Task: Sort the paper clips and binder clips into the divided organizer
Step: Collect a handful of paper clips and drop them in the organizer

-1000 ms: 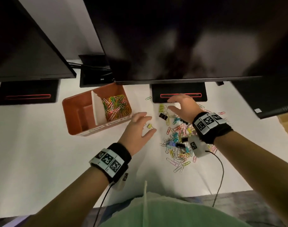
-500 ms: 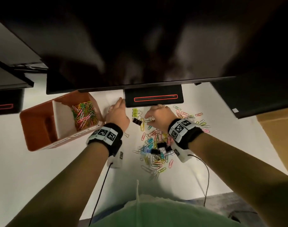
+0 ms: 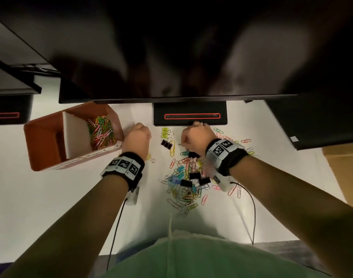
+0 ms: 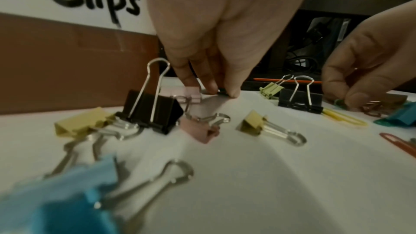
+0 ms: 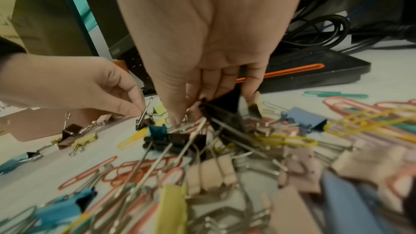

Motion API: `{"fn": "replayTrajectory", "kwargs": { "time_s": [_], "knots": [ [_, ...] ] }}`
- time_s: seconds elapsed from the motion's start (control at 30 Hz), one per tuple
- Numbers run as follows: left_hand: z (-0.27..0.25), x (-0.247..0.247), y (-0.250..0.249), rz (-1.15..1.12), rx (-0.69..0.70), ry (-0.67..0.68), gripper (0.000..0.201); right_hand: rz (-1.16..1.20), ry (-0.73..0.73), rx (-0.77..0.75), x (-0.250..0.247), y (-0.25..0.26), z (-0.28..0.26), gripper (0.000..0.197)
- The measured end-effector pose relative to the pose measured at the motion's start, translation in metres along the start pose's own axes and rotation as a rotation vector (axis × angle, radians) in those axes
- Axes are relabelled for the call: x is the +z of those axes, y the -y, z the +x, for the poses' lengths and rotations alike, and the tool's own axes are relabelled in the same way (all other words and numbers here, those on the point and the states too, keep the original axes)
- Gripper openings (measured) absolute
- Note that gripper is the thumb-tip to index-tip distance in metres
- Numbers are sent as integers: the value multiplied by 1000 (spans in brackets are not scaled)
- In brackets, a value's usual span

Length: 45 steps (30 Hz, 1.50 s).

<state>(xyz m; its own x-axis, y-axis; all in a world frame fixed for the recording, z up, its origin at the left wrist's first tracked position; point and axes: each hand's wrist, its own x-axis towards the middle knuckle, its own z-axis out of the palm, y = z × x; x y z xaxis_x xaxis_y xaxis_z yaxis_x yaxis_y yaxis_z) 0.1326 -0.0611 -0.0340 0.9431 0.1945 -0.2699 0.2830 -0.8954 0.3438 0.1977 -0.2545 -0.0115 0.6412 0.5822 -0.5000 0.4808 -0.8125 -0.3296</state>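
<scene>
The left hand pinches a small dark green clip between thumb and fingertips, right at the surface of the white table; it looks like a paper clip, though it is too small to be sure. The right hand has its fingers curled down into the mixed pile, pinching at a black binder clip; from the left wrist view a small green paper clip also sits under its thumb. Both hands work low, just in front of a black monitor base. To the left of the left hand stands the orange divided organizer, its side label partly reading "Clips". One compartment holds a heap of coloured paper clips; the other compartment appears empty, with no binder clips visible in it. Between and below the hands lie many unsorted pieces: black, yellow, pink and blue binder clips and loose coloured paper clips, spread across the table. A judgement: the sorting is partly done for paper clips, barely begun for binder clips, and most of the pile remains.
</scene>
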Motion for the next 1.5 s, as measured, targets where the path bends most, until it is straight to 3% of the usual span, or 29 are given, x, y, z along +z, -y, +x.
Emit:
{"fn": "replayTrajectory", "kwargs": {
  "time_s": [0.23, 0.37, 0.47, 0.57, 0.77, 0.87, 1.17, 1.3, 1.5],
  "knots": [
    [7, -12, -3, -114, -22, 92, 30, 309, -172, -78, -8, -3, -15, 19],
    [-4, -16, 0, -166, 38, 120, 22, 388, -107, -137, -9, -8, -33, 12],
    [-23, -19, -5, -168, 202, 48, 12, 344, -6, -237, 1, -10, -52, 9],
    [-51, -15, -13, -196, 326, 118, 9, 280, 85, -326, 17, -8, -72, 6],
    [-90, 13, -19, -274, 288, 340, 34, -55, 169, -504, 51, 14, -90, 9],
    [-91, 26, -22, -226, 248, 357, 39, -62, 130, -474, 62, 17, -88, 10],
    [-84, 26, -15, -262, 155, 252, 10, 177, -83, -350, 46, 1, -74, 5],
    [-84, 21, -7, -330, 134, 227, 4, 166, -173, -227, 34, -14, -71, 9],
    [-85, 9, 12, -369, 17, 79, 4, -1, -246, -83, 22, -22, -67, 13]
  ]
}}
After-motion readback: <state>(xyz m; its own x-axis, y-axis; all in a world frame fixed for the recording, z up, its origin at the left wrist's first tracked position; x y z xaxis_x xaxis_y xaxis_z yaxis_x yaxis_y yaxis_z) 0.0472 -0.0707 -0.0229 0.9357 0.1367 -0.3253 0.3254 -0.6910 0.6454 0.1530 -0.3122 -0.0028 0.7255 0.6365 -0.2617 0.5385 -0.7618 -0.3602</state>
